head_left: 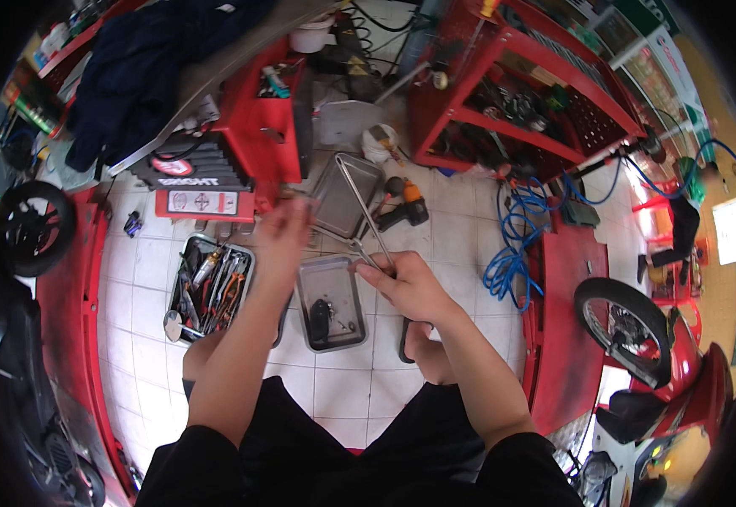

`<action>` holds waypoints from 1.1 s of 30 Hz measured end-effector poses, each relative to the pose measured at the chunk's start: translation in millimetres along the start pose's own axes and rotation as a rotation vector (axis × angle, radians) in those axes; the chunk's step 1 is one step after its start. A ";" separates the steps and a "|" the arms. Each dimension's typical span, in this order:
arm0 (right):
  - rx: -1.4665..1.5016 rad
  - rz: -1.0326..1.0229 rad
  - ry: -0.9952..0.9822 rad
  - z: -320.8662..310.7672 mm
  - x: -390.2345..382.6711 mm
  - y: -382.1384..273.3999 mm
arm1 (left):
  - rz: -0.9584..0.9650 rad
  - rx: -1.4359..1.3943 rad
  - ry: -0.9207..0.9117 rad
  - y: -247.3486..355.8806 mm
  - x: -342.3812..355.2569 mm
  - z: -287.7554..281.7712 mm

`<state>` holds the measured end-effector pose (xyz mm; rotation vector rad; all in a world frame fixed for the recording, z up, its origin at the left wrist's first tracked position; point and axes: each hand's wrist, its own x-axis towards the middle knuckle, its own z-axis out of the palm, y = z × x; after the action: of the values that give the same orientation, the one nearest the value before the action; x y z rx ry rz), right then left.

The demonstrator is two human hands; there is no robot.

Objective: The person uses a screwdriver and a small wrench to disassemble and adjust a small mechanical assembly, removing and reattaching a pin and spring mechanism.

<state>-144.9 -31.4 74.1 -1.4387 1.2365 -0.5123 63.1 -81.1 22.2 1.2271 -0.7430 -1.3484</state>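
My right hand (406, 286) is closed around a long shiny metal bar (361, 201) that slants up and away to the left. A shorter metal piece like a wrench (357, 244) shows at its fingertips. My left hand (288, 221) is lifted to the left of the bar, smeared by motion, so its fingers cannot be made out. Below and between the hands, a grey metal tray (302, 296) on the floor holds a black part and several small bits. Behind it lies a second metal tray (344, 198).
Left of the trays stands a tool bin (250, 283) full of pliers and screwdrivers. An orange-and-black power drill (412, 203) lies beyond my right hand. Red cabinets (262, 127), a red shelf cart (423, 139), a coiled blue hose (516, 245) and red motorcycle lifts (566, 313) surround the tiled floor.
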 end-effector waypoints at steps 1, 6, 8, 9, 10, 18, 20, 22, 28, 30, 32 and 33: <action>-0.046 -0.066 0.054 -8.3 -6.2 5.1 | -0.002 0.060 0.049 -4.1 6.7 -3.4; 0.572 -0.027 0.273 -14.6 6.3 19.8 | -0.083 -0.134 -0.136 -54.5 40.6 -42.5; 1.115 -0.106 0.430 -22.4 21.8 -5.5 | -0.120 -0.222 -0.229 -49.4 45.6 -54.5; 1.275 -0.162 0.612 -29.9 13.8 -28.7 | -0.122 -0.237 -0.263 -49.5 39.6 -48.2; 1.292 -0.393 0.501 -37.9 1.5 -18.0 | -0.158 -0.167 -0.150 -40.7 8.7 -28.2; 0.647 -0.855 0.915 -75.9 -157.8 -80.4 | 0.034 0.125 -0.588 -8.1 -117.2 57.0; 0.614 -0.935 0.806 -77.7 -193.5 -84.6 | 0.050 0.047 -0.680 2.6 -152.7 74.2; 0.652 -0.755 0.771 -93.1 -194.5 -57.2 | 0.152 0.099 -0.839 28.2 -193.4 93.5; 0.967 -0.245 0.636 -9.7 -201.8 29.9 | 0.025 -0.109 -1.006 58.5 -275.2 55.9; 1.280 -0.224 0.443 19.7 -211.3 67.5 | -0.253 -0.377 -1.041 35.8 -300.2 40.4; 1.399 -0.199 0.364 20.8 -212.9 92.1 | -0.483 -0.514 -0.969 -12.2 -293.1 23.3; 1.332 -0.187 0.383 24.5 -206.6 89.6 | -0.555 -0.597 -0.827 -45.1 -277.6 2.4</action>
<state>-233.7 175.8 51.5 -0.2969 0.7009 -1.4373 5.0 192.8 48.5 0.3580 -0.4750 -2.3814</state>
